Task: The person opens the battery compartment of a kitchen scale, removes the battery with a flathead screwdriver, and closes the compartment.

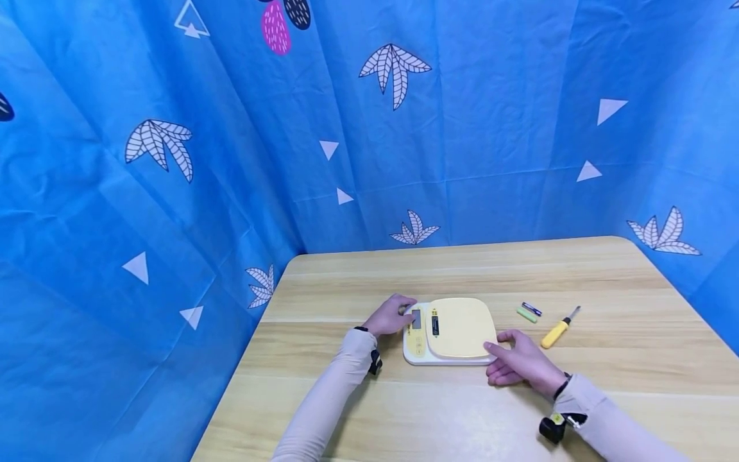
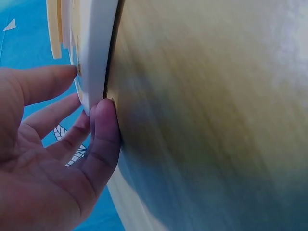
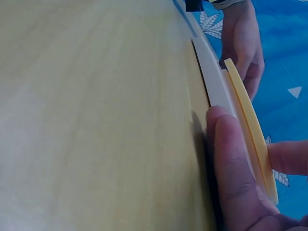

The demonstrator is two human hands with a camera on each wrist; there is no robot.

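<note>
A yellow and white kitchen scale [image 1: 462, 327] lies on the table with its display and buttons towards the left. My left hand [image 1: 390, 316] grips its left end, thumb on top by the display. In the left wrist view, the fingers [image 2: 103, 130] of that hand curl around the white base at its lower edge. My right hand [image 1: 522, 362] pinches the near right corner. Its thumb presses the yellow weighing plate [image 3: 252, 130], while its other fingers [image 3: 231, 154] sit against the underside of the white base, as the right wrist view shows.
To the right of the scale lie a yellow-handled screwdriver [image 1: 555, 334], a small green stick-like item [image 1: 526, 315] and a small dark blue one [image 1: 532, 309]. The wooden table [image 1: 346, 276] ends against a blue patterned curtain [image 1: 491, 128] at the back and left.
</note>
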